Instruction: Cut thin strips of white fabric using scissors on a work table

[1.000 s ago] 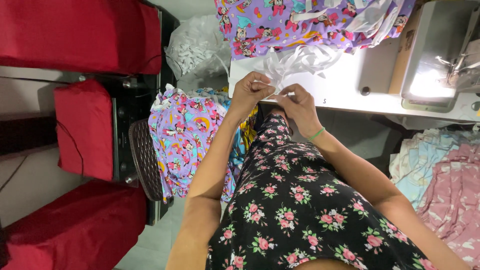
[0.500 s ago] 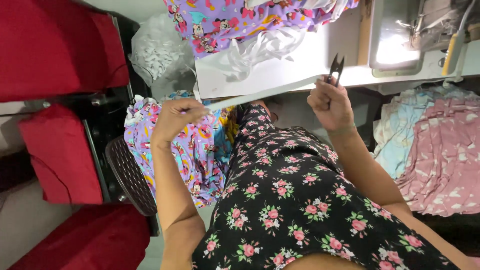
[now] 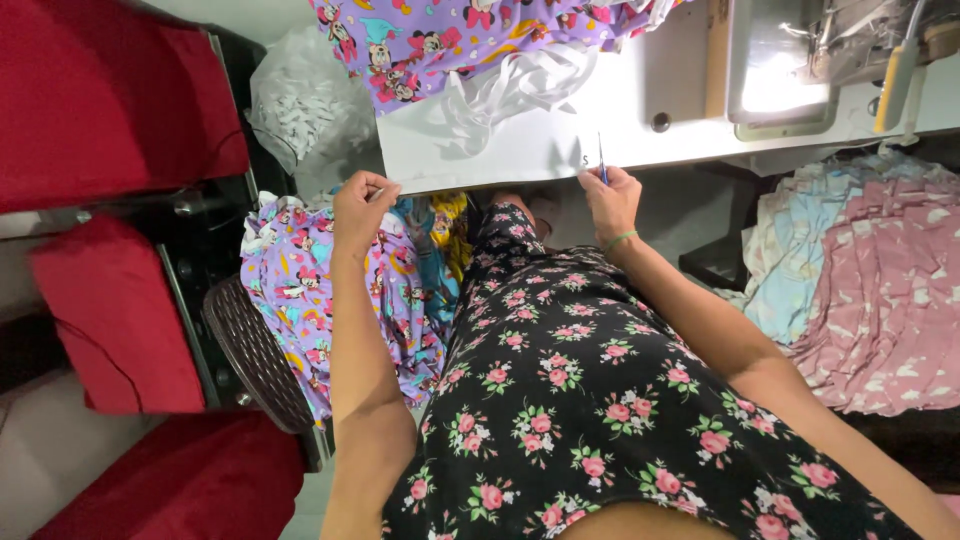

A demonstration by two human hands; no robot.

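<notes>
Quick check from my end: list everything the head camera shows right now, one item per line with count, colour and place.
white elastic strip: one, white, stretched along the table edge between both hands
thread snips: one, dark blue, upright in the right hand
sewing table: one, white, top centre
sewing machine: one, grey-white, top right
cartoon-print fabric: one piece, purple, on the table
loose white tape: one heap, on the table
printed garment pile: purple, beside the left knee
red fabric stacks: several, far left
pink and pale-blue cloth: heap, right
left hand: pinching the strip
right hand: holding the snips
</notes>
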